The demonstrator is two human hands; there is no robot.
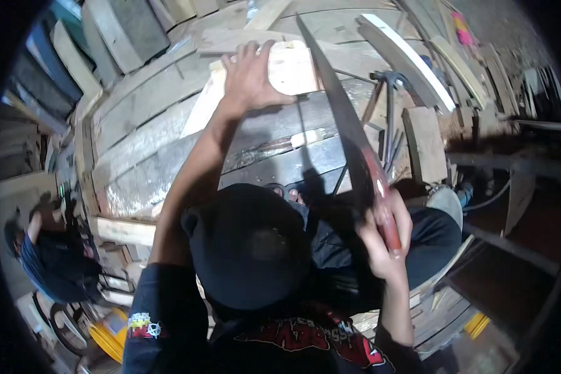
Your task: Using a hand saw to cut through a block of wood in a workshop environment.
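Observation:
A pale wooden board (292, 70) lies on the worn plank bench (149, 168) in front of me. My left hand (248, 80) presses down on it from the left, fingers spread over its top and thumb stretched along the near side. My right hand (386, 240) is wrapped round the red handle of a handsaw (340, 106). The long dark blade slants up and away to the left, passing just beside the board's right end. Whether its teeth touch the wood, I cannot tell.
A hammer (389, 78) and several long tools lie right of the saw, near an upright wooden block (425, 146). Long timber strips (408, 59) rest at the far right. Boards lean at the far left (109, 37). Another person (56, 255) sits at the left, near a yellow container (109, 336).

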